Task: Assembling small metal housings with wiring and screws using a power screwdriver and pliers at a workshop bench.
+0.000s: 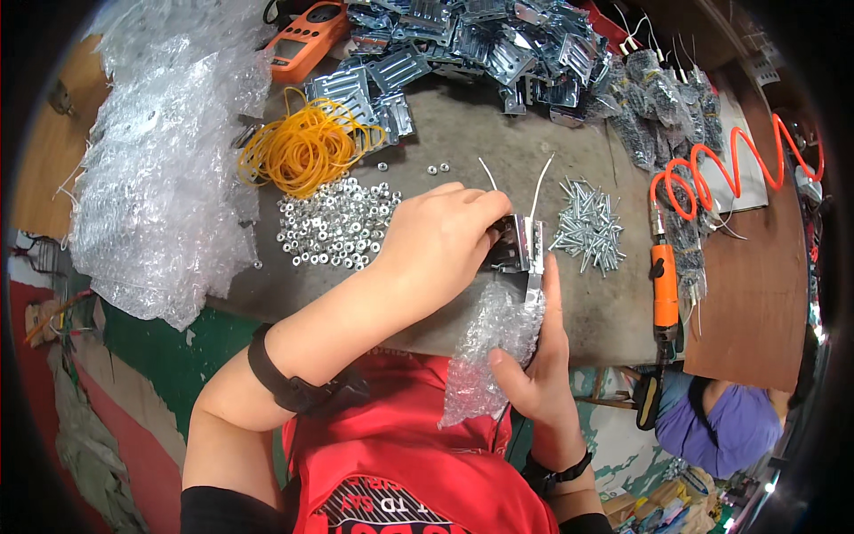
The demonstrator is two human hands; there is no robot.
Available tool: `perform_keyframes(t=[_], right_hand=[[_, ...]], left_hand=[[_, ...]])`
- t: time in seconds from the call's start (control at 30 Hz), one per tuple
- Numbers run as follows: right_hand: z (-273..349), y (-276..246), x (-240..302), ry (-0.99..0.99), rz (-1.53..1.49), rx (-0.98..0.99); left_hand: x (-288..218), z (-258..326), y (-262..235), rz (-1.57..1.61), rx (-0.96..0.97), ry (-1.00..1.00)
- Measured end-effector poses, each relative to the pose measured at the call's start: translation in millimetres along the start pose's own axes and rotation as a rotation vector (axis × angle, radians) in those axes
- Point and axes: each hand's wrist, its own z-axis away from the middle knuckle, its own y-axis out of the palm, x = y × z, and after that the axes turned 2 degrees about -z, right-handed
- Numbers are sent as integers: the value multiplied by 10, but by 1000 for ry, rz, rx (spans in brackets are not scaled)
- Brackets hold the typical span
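Just in front of me at the table edge is a shiny metal bracket (535, 245), with a dark part inside it and two white wires (540, 184) sticking up. My left hand (440, 233) is closed on the bracket's upper left side; its fingertips are partly hidden. A bubble-wrapped piece (489, 343) hangs below the bracket. My right hand (541, 369) grips that wrapped piece, thumb in front and fingers along the bracket's right side. Left of my hands lies a heap of flanged nuts (334, 222); right of them is a pile of screws (589, 227).
Yellow rubber bands (307, 151) lie beyond the nuts. Stacked metal plates (480, 44) and an orange meter (307, 40) fill the back. Bubble wrap (169, 160) covers the left side. An orange power screwdriver (664, 285) hangs on a coiled cord (738, 169) at right, near another person (722, 427).
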Motion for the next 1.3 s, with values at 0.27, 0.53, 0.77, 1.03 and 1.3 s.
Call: perform_keyframes(t=[0.27, 0.53, 0.77, 1.03, 1.3], right_hand=[[-7, -17, 7, -74, 203, 33], [-3, -33, -10, -76, 152, -12], [-3, -24, 28, -68, 106, -18], [14, -14, -48, -33, 4, -134], [-24, -40, -8, -31, 42, -59]], left_hand=[[-124, 8, 99, 74, 28, -103], [-196, 78, 84, 215, -75, -219], [-122, -111, 44, 49, 18, -95], [-295, -233, -55, -166, 130, 8], [-91, -404, -166, 5, 253, 34]])
